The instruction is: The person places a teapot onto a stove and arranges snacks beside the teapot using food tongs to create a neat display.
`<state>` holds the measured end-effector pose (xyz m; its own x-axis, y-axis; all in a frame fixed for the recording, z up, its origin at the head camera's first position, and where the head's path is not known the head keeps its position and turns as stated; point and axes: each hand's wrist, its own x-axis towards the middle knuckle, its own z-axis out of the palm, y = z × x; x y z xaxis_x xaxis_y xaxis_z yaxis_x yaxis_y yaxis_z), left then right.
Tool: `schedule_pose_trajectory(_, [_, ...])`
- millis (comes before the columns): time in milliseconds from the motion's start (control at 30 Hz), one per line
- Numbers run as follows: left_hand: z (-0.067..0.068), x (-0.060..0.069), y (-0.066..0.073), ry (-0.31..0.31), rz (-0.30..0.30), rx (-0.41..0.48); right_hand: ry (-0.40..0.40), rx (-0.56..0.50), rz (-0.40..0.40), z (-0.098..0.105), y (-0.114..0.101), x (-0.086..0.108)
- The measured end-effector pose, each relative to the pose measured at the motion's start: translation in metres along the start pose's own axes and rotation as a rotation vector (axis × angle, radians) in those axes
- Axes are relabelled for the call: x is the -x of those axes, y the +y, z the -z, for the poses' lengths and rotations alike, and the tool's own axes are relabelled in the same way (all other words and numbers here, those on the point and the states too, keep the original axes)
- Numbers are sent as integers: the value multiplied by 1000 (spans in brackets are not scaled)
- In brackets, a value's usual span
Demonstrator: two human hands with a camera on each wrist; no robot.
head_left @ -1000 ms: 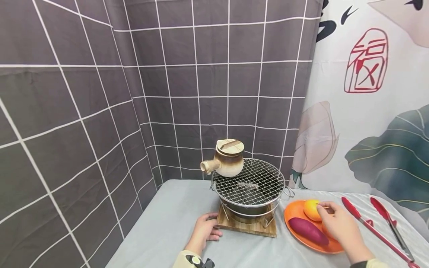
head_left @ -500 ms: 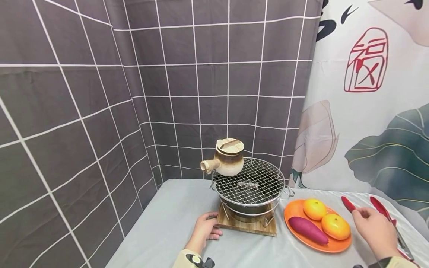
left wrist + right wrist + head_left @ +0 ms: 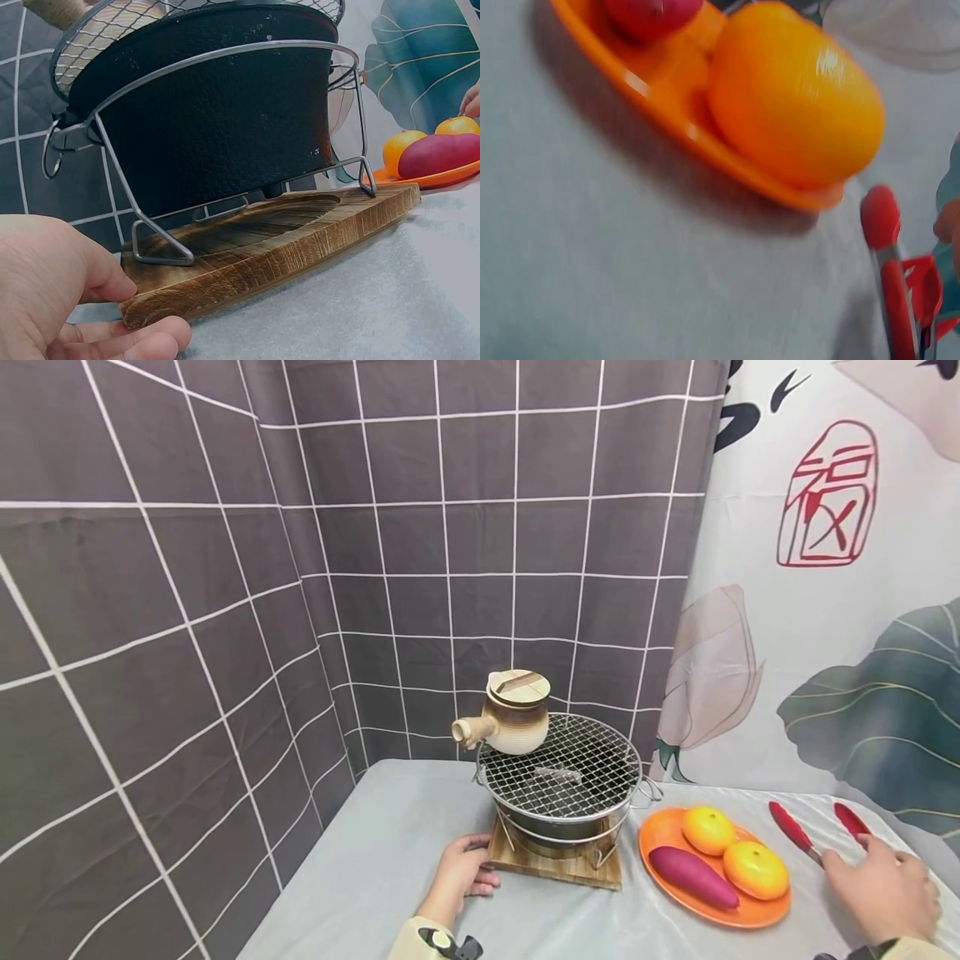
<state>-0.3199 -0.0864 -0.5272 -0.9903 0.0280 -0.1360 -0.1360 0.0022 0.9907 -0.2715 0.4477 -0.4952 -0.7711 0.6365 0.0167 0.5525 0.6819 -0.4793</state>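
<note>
My left hand point(image 3: 456, 877) holds the left front corner of the wooden board point(image 3: 555, 868); in the left wrist view fingers of the hand point(image 3: 75, 289) lie above and below the corner of the board point(image 3: 300, 244). At the far right, my right hand point(image 3: 885, 893) is over the red and metal tongs point(image 3: 791, 828), its thumb and fingers spread towards their two arms; contact is unclear. In the right wrist view, the tongs point(image 3: 896, 300) lie beside the orange plate point(image 3: 660, 116), with only a bit of the hand at the right edge.
A round stove with a wire grill point(image 3: 570, 789) stands on the board, carrying a lidded clay pot point(image 3: 517, 727) with a side handle. The plate point(image 3: 761, 918) holds two orange fruits point(image 3: 756, 870) and a purple sweet potato point(image 3: 693, 877). Tile-patterned cloth point(image 3: 472, 543) hangs behind.
My right hand has moved right, from the fruit on the plate over to the tongs. The left hand stays at the board's corner. The head view has shifted slightly.
</note>
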Motion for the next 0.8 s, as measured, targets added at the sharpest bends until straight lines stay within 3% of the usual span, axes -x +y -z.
schedule_pose_trajectory(300, [-2,-1,-3,5,5,-11,-75,28,-82,-10,16,-12])
schedule_pose_trajectory(667, [-2,-3,-5,7,-4,-9,-142,65,-91,-15,18,-17])
schedule_pose_trajectory(800, [-1,-3,-4,10,-2,-15,-147,37,-131,-17,16,-19])
